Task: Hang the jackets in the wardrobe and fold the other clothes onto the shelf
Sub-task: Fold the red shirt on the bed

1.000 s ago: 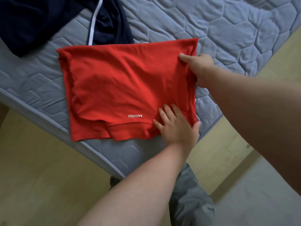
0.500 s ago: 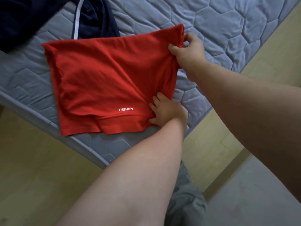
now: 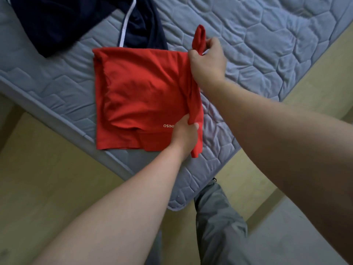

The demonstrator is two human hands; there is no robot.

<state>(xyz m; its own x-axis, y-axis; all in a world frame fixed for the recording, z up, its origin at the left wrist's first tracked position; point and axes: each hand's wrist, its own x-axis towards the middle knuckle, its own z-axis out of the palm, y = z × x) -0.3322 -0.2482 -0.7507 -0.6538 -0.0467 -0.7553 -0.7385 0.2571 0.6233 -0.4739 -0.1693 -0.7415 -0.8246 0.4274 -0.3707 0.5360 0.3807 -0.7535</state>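
Now both hands pinch the red shirt's (image 3: 141, 96) lifted right edge: right hand (image 3: 207, 62) fingers curled round the far corner, left hand (image 3: 186, 134) fingers gripping the near fold, above the grey mattress (image 3: 267, 54).

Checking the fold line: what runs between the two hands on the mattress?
In the head view, only the gathered edge of the red shirt runs from the left hand up to the right hand; both grip it.
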